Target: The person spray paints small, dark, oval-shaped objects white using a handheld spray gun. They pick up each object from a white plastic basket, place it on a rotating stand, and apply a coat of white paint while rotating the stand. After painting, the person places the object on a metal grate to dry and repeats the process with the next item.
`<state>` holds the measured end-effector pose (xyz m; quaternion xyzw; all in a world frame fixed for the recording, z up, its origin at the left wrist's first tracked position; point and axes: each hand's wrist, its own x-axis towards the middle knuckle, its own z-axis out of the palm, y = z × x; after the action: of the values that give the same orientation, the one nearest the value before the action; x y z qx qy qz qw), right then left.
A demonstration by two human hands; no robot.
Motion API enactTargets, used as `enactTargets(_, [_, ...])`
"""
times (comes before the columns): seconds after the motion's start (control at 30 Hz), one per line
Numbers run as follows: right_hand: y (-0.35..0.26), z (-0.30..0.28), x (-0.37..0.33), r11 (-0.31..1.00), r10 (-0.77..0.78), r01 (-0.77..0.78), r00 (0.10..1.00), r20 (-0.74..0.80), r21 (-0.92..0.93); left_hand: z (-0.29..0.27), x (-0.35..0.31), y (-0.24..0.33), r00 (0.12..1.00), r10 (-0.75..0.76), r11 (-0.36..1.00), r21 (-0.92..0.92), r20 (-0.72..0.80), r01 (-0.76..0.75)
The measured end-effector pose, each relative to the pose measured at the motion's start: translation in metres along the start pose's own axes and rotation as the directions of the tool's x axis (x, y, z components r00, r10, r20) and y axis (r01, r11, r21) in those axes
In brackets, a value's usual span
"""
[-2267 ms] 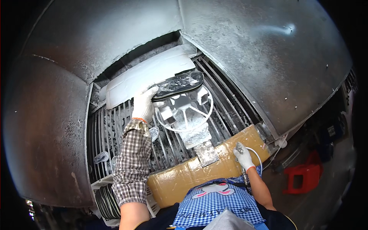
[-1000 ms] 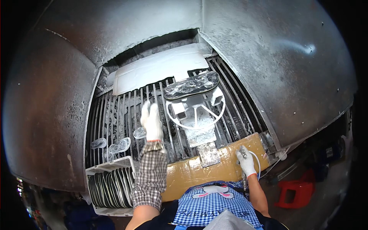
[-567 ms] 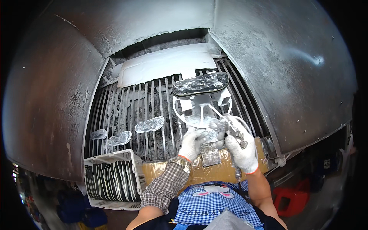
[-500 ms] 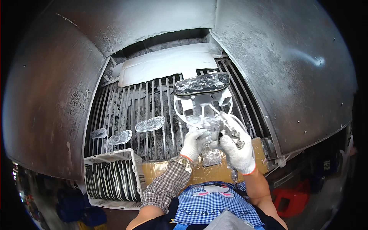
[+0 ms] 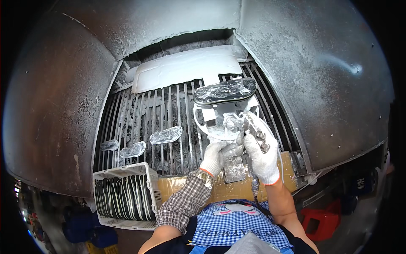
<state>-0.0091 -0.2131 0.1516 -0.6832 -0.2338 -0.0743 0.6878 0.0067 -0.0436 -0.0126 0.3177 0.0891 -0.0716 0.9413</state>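
Note:
My right hand [image 5: 263,160], in a white knit glove, is closed around a metal spray gun [image 5: 259,134] crusted with white paint. The gun's front end points toward a white paint-caked stand [image 5: 210,115]. An oval dark panel [image 5: 226,92] with crinkled clear film over its face rests tilted on top of this stand. My left hand [image 5: 215,157], also gloved, has its fingers curled closed at the stand's lower part, just left of the gun; what they grip is hidden. A film-wrapped block [image 5: 234,169] sits below both hands.
Three film-wrapped oval pieces [image 5: 166,135] lie on the slatted metal grate [image 5: 190,127]. A white plastic basket [image 5: 151,186] at the near left holds several dark oval panels with pale edges. Cardboard [image 5: 186,63] covers the far grate; metal walls [image 5: 321,84] enclose the sides.
My right hand has shifted slightly, and the spray gun is farther forward and turned, its front end closer to the stand. My left hand stays in nearly the same place, fingers still curled.

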Motion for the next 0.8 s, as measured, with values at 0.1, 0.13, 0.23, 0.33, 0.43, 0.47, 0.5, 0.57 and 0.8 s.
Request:
enactTargets(0.1, [0.008, -0.002, -0.004, 0.992, 0.051, -0.044, 0.997, -0.064, 0.114, 0.006, -0.004, 0.001, 0.999, 0.002, 1.000, 0.020, -0.042, -0.001])
enactTargets(0.13, [0.009, -0.003, -0.005, 0.983, 0.081, -0.066, 0.994, -0.079, 0.169, 0.004, -0.004, 0.002, 0.999, -0.013, 0.999, 0.030, -0.033, 0.014])
enactTargets(0.23, [0.018, -0.006, -0.006, 0.983, 0.094, -0.074, 0.990, -0.109, 0.169, -0.005, -0.001, 0.002, 0.999, -0.043, 0.998, 0.051, -0.015, 0.044])
enactTargets(0.33, [0.018, -0.009, -0.007, 0.949, 0.205, -0.168, 0.972, -0.115, 0.268, -0.017, 0.002, 0.000, 0.999, -0.046, 0.998, 0.050, -0.010, 0.046])
enactTargets(0.43, [0.021, -0.013, -0.009, 0.950, 0.208, -0.165, 0.967, -0.144, 0.267, -0.020, 0.001, 0.000, 0.999, -0.045, 0.998, 0.039, 0.011, 0.045])
enactTargets(0.47, [0.023, -0.014, -0.009, 0.952, 0.202, -0.156, 0.966, -0.159, 0.263, -0.020, 0.000, 0.001, 0.999, -0.044, 0.999, 0.031, 0.016, 0.043])
enactTargets(0.5, [0.023, -0.016, -0.010, 0.952, 0.207, -0.160, 0.965, -0.164, 0.260, -0.018, -0.001, 0.004, 0.999, -0.040, 0.999, 0.027, 0.020, 0.040])
enactTargets(0.57, [0.023, -0.020, -0.011, 0.952, 0.213, -0.163, 0.961, -0.175, 0.260, -0.013, -0.005, 0.009, 0.999, -0.030, 0.998, 0.051, 0.033, 0.029])
enactTargets(0.8, [0.016, -0.026, -0.013, 0.945, 0.211, -0.144, 0.954, -0.215, 0.292, 0.007, -0.016, 0.024, 1.000, -0.004, 0.993, 0.114, 0.004, 0.003])
